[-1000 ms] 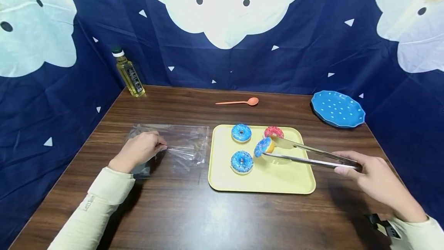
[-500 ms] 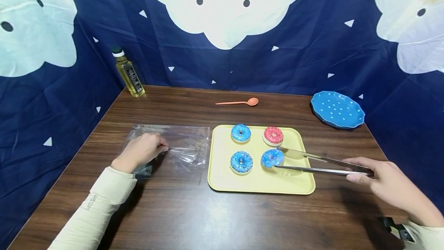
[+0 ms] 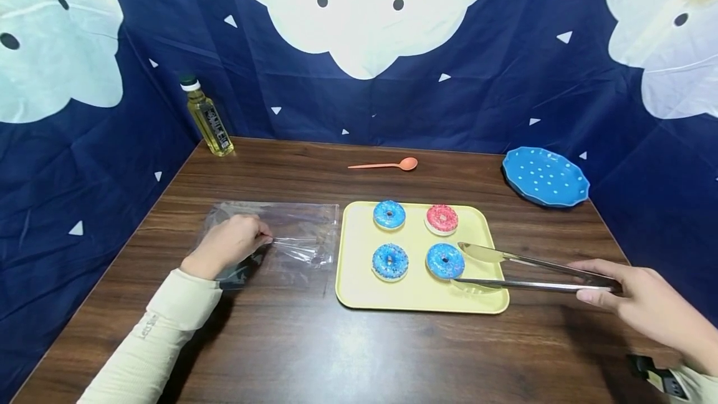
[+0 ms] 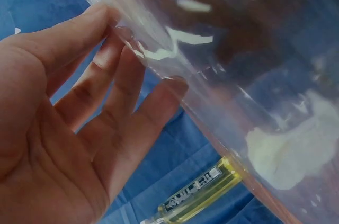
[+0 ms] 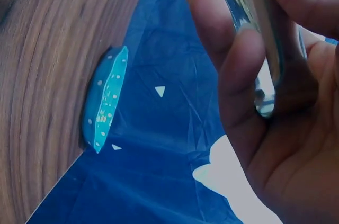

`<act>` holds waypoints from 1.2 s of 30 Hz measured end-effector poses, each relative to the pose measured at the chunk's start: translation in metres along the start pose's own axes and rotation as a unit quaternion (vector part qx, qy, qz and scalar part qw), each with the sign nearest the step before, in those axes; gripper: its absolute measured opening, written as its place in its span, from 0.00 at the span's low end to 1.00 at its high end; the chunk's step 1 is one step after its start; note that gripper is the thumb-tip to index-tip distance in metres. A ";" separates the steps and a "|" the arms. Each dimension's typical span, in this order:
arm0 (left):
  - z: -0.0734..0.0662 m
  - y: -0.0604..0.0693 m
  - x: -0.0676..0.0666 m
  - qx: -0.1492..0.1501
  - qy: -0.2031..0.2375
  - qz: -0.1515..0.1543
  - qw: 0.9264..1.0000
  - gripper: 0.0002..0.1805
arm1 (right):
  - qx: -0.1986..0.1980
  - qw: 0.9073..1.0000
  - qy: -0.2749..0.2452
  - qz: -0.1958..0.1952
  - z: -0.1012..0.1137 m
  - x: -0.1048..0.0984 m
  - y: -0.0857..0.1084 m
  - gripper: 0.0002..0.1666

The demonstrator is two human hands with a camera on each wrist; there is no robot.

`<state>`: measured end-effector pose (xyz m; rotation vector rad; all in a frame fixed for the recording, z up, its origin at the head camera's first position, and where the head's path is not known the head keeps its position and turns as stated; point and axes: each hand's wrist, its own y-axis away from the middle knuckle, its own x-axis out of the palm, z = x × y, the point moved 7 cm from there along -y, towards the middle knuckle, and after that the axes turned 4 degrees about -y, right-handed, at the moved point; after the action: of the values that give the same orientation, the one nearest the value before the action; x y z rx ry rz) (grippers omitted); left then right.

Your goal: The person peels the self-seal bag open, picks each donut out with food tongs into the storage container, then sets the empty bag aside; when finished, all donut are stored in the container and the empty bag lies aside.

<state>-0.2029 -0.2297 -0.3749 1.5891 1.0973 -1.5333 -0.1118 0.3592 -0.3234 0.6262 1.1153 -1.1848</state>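
My left hand (image 3: 232, 243) pinches the edge of a clear plastic bag (image 3: 303, 223) lying on the table; the left wrist view shows thumb and fingertips on the film (image 4: 212, 70). With my right hand (image 3: 639, 298) I grip metal tongs (image 3: 538, 272), their tips spread apart over the right side of a yellow tray (image 3: 426, 297). Just left of the tips lies a blue donut (image 3: 445, 261), flat on the tray. Behind it is a red donut (image 3: 442, 220). Two more blue donuts, one plain (image 3: 389, 214) and one sprinkled (image 3: 390, 262), sit on the tray's left half.
An orange spoon (image 3: 387, 164) lies behind the tray. A blue dotted plate (image 3: 546, 176) stands at the back right, and an oil bottle (image 3: 209, 118) at the back left. Dark blue cloth (image 3: 314, 105) with cloud prints walls off the table's back and sides.
The blue donut, tilted between the tongs' tips a second ago, now lies flat on the tray. My right hand has drawn the tongs rightward off it. The left hand has barely moved.
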 end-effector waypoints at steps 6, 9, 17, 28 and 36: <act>0.001 -0.003 0.001 -0.002 -0.002 0.008 1.000 0.07 | 0.069 0.997 -0.022 -0.017 -0.005 0.000 0.004 0.23; 0.001 -0.003 0.003 0.004 -0.002 0.020 1.000 0.09 | 0.105 0.994 -0.017 -0.032 -0.004 0.005 0.004 0.25; 0.003 -0.002 0.007 -0.004 0.000 0.045 0.999 0.04 | 0.147 0.986 0.003 -0.084 -0.002 0.018 -0.005 0.22; 0.003 -0.002 0.010 -0.017 0.013 0.047 0.999 0.03 | 0.209 0.978 0.015 0.000 0.001 0.041 -0.018 0.27; 0.003 -0.002 0.013 -0.019 0.022 0.054 0.998 0.02 | 0.271 0.949 -0.001 0.160 -0.005 0.064 -0.014 0.26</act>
<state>-0.2066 -0.2297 -0.3875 1.6371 1.0406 -1.4051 -0.1278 0.3335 -0.3822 1.1814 0.6414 -1.2038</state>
